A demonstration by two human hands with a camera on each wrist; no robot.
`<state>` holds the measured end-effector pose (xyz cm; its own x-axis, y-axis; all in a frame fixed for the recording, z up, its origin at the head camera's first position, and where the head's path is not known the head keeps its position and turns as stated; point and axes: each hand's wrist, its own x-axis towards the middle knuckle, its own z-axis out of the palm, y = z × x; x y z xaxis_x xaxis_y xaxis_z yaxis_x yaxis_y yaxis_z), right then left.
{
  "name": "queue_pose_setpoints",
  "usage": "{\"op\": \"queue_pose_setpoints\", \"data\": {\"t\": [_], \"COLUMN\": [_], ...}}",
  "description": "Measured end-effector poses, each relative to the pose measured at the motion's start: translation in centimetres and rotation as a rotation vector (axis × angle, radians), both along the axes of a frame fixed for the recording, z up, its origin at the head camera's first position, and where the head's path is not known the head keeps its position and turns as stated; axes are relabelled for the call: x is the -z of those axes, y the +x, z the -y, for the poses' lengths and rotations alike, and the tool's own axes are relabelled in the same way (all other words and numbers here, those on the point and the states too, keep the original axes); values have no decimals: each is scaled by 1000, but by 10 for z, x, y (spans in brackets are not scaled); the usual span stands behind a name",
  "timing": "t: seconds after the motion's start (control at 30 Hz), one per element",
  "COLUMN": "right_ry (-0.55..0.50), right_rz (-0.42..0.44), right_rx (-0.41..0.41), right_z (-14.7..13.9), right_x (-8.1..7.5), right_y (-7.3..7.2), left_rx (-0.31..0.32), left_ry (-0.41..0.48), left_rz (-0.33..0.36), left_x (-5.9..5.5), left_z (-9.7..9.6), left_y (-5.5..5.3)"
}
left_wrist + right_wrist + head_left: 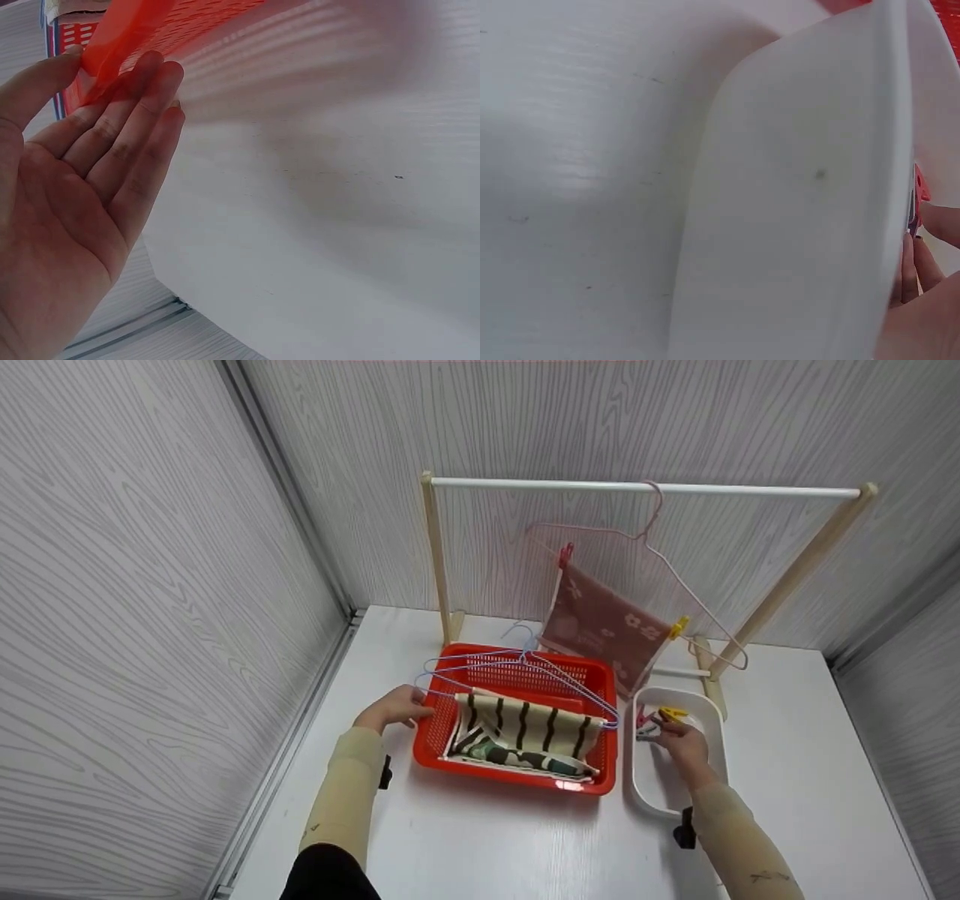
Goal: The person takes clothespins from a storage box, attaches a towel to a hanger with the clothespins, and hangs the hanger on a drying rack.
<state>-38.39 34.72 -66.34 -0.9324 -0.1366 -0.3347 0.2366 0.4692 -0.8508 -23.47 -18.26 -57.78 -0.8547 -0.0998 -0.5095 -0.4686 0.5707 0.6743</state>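
Observation:
My left hand holds the left rim of a red plastic basket, thumb over the rim and fingers against the outer wall. Inside the basket lies a cream cloth with dark stripes and a green camouflage-like part, along with blue wire hangers. My right hand is down in a white tub. Its thumb and fingers pinch a grey clothespin, partly hidden by the tub wall in the right wrist view. Close by lie a yellow clothespin and a red clothespin.
Behind the basket stands a wooden rack with a white rail. From it hangs a tilted pink hanger bearing a pink flowered cloth, clipped with a red peg and a yellow peg. Grey wood-grain walls surround the white table.

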Motion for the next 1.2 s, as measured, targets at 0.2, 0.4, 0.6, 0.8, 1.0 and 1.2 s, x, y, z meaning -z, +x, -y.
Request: {"op": "queue_pose_setpoints", "data": {"t": [0.2, 0.4, 0.6, 0.8, 1.0, 1.2], "right_ry": [33, 61, 89, 72, 31, 35], "right_rz": [28, 2, -73, -35, -25, 19], "right_rx": [-52, -96, -110, -98, -91, -102], "right_z": [-1, -1, 1, 1, -2, -7], "right_x": [3, 5, 2, 3, 4, 3], "right_y": [-1, -1, 2, 4, 6, 4], "left_rx": [-11, -1, -2, -15, -41, -44], "left_ry": [1, 7, 6, 15, 22, 16], "left_rz": [5, -1, -10, -10, 7, 6], "left_x": [0, -1, -1, 2, 2, 2], "left_z": [0, -1, -1, 0, -1, -2], "left_y": [-1, 0, 1, 0, 1, 2]}}
